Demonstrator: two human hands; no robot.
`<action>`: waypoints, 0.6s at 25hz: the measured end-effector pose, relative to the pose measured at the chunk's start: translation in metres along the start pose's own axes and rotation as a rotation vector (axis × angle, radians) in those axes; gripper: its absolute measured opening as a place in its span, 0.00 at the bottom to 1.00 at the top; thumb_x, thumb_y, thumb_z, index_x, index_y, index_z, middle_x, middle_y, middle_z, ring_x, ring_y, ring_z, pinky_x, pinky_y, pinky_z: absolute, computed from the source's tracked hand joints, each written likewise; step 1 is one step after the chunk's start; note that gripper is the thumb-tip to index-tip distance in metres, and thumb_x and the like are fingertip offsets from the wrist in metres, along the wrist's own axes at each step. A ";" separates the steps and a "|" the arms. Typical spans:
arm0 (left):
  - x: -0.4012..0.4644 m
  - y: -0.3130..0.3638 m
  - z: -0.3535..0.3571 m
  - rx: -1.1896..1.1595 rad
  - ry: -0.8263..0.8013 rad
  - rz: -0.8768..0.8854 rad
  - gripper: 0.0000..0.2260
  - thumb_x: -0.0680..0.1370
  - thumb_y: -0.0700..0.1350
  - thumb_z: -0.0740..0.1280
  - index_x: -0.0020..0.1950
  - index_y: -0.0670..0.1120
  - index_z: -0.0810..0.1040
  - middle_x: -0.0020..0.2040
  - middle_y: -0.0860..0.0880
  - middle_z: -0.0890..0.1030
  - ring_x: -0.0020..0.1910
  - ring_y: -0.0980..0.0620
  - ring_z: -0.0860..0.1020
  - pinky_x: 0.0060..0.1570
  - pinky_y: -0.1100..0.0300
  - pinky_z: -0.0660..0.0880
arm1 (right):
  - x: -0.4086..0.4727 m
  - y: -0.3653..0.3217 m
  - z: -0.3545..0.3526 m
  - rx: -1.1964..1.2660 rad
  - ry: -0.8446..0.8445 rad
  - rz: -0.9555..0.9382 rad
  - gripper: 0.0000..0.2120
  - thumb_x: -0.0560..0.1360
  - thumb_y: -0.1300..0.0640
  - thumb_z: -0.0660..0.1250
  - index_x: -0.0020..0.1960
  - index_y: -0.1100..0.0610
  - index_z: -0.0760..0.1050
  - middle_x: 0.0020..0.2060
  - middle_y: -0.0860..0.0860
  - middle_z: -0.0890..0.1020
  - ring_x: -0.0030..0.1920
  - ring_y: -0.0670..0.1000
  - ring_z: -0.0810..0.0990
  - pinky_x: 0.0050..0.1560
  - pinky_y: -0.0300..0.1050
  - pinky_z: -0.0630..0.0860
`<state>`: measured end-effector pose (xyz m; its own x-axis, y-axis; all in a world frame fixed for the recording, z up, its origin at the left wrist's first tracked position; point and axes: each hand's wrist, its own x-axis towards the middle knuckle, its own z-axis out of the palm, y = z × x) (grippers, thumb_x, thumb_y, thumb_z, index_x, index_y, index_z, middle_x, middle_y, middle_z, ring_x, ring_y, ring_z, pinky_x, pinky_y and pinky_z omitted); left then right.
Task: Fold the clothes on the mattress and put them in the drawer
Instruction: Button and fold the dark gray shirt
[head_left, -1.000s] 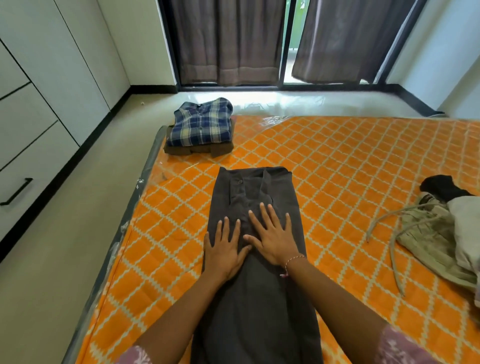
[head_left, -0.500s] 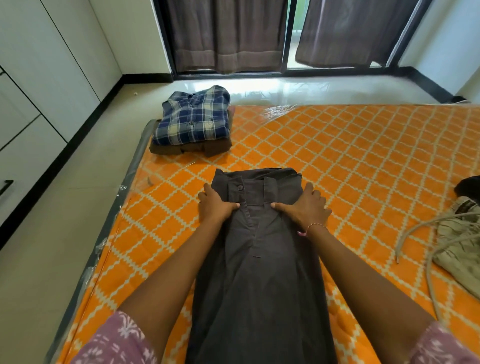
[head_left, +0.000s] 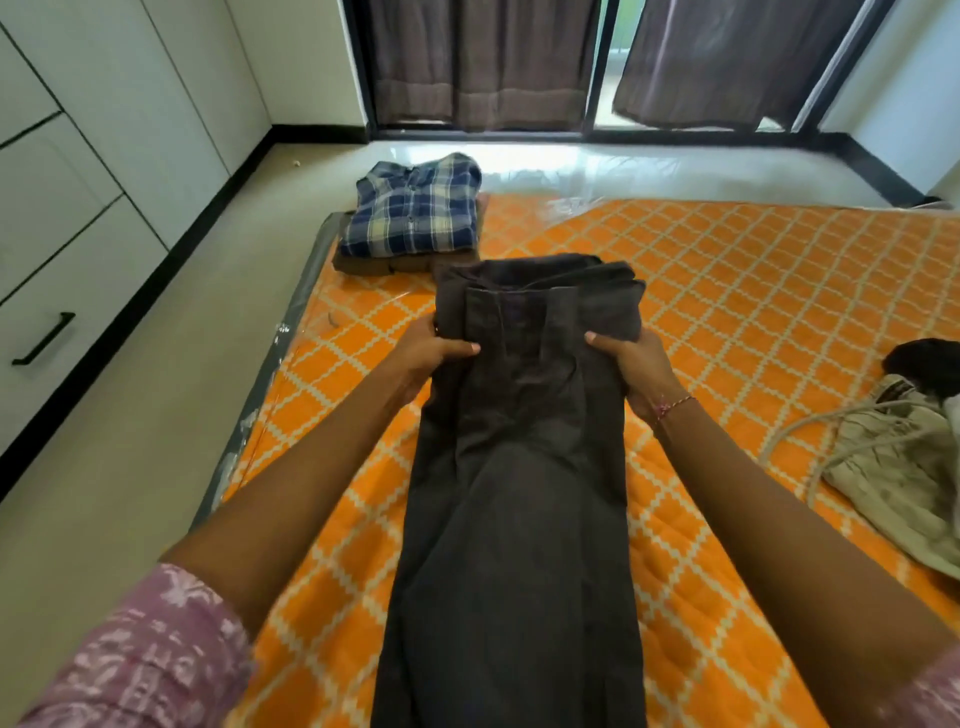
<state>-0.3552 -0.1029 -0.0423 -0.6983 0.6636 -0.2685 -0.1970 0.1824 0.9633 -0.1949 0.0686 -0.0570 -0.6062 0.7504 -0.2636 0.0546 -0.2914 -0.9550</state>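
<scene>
Near the mattress's (head_left: 779, 291) left edge, mid-length, a dark grey shirt (head_left: 519, 493) lies as a long narrow strip, collar end away from the person, tail running toward the near edge and out of frame. Left hand (head_left: 434, 356) pinches the strip's left side just below the collar, thumb on top, fingers tucked under. Right hand (head_left: 631, 364) does the same on the right side, thumb on top. Collar end is lifted off the mattress and bunched a bit.

Step, as I judge it: fold the collar end down over the body to shorten the strip. To do it well: keep both pinches level so the fold line runs square across, keep the side edges stacked, lay the collar end flat on the lower part, then smooth it. Risk: bunched layers at the collar may slip apart, and uneven pull would skew the fold.

At the far-left corner, a folded plaid shirt (head_left: 415, 213) sits on a folded brown garment (head_left: 395, 265). Toward the right edge, an unfolded beige garment with cords (head_left: 893, 467) and a black garment (head_left: 924, 364) wait. Drawer with black handle (head_left: 44, 338) is in the cabinet left of the mattress, closed.
</scene>
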 end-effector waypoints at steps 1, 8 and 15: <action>-0.017 0.002 -0.006 0.036 -0.014 0.061 0.21 0.70 0.28 0.70 0.62 0.38 0.74 0.55 0.44 0.80 0.49 0.50 0.80 0.45 0.62 0.78 | -0.018 -0.004 -0.005 0.001 -0.006 -0.061 0.12 0.72 0.69 0.69 0.55 0.63 0.78 0.45 0.53 0.84 0.43 0.51 0.82 0.52 0.48 0.80; -0.174 -0.109 -0.044 0.957 0.009 0.711 0.11 0.70 0.49 0.62 0.48 0.47 0.77 0.43 0.46 0.84 0.44 0.54 0.79 0.44 0.54 0.71 | -0.180 0.072 -0.069 -0.522 -0.342 -0.382 0.11 0.70 0.49 0.68 0.51 0.48 0.82 0.50 0.47 0.82 0.52 0.39 0.78 0.55 0.44 0.75; -0.214 -0.105 -0.052 1.659 -0.290 0.556 0.14 0.72 0.33 0.63 0.54 0.47 0.73 0.54 0.47 0.79 0.52 0.44 0.78 0.47 0.55 0.65 | -0.205 0.091 -0.106 -1.611 -0.579 -0.397 0.30 0.76 0.69 0.54 0.71 0.44 0.66 0.72 0.47 0.66 0.72 0.52 0.66 0.68 0.52 0.63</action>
<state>-0.2207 -0.3023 -0.0865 -0.2651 0.9582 -0.1073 0.9642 0.2636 -0.0283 0.0188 -0.0492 -0.1044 -0.9359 0.2311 -0.2658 0.2900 0.9339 -0.2092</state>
